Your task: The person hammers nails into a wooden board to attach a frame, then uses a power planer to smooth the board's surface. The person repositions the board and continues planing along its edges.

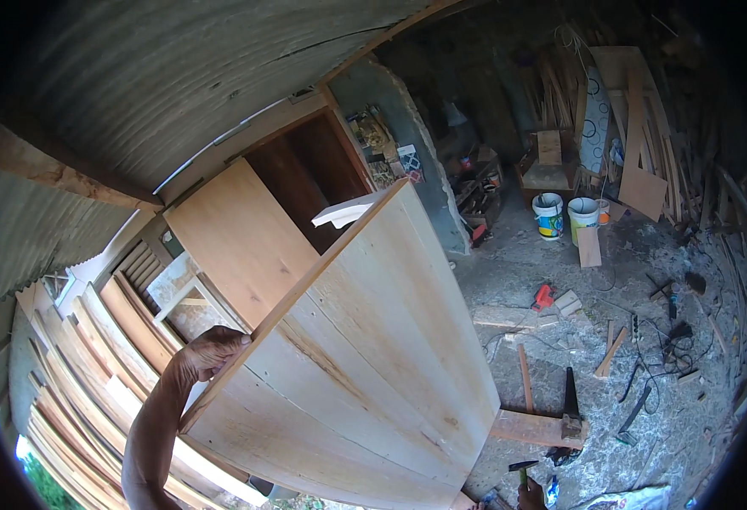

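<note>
Fingers of the left hand point(210, 350), left of centre, grasp the edge of a pale, streaked wooden panel point(365, 357) mid-frame; the right hand point(531, 496) (cropped at the bottom) grips a black-headed hammer point(523, 466). The panel looks joined up already; what remains cannot be told.

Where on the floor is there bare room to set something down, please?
The floor looks bare between the buckets and the red tool. Nearer, it is crowded around the wood scraps, plank and the hammer in the right hand.
</note>
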`<state>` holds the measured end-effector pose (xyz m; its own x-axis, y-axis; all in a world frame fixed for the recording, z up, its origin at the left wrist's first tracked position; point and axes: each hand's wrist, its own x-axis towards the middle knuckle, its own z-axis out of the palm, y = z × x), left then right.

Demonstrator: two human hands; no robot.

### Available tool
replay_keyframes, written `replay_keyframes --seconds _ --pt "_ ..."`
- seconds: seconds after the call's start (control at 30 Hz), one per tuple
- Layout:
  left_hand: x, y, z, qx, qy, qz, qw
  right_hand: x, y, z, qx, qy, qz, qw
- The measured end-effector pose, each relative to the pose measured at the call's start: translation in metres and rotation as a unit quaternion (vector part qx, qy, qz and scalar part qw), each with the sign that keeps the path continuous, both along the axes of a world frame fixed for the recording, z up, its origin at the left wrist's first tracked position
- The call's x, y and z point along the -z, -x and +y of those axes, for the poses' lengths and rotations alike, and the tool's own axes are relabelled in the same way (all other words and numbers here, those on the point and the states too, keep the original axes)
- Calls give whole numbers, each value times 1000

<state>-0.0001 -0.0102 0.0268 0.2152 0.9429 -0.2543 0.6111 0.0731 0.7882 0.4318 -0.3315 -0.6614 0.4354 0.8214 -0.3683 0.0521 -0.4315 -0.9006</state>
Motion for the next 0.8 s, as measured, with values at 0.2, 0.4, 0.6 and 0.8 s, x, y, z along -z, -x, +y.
replay_keyframes --seconds 0.2,0.4,0.6,0.8 --pt "-12 -12 -16 12 -157 159 975 42 -6 -5 -76 3 -12 997" --pt "-4 -80 -123 67 -472 122 871 58 -17 -22 -42 -36 -42 998" --pt "179 -128 -173 65 -40 -352 933 -96 15 -12 -37 58 72 995" --pt "387 -222 -149 -59 299 -814 494 -194 8 20 -53 -86 38 994"
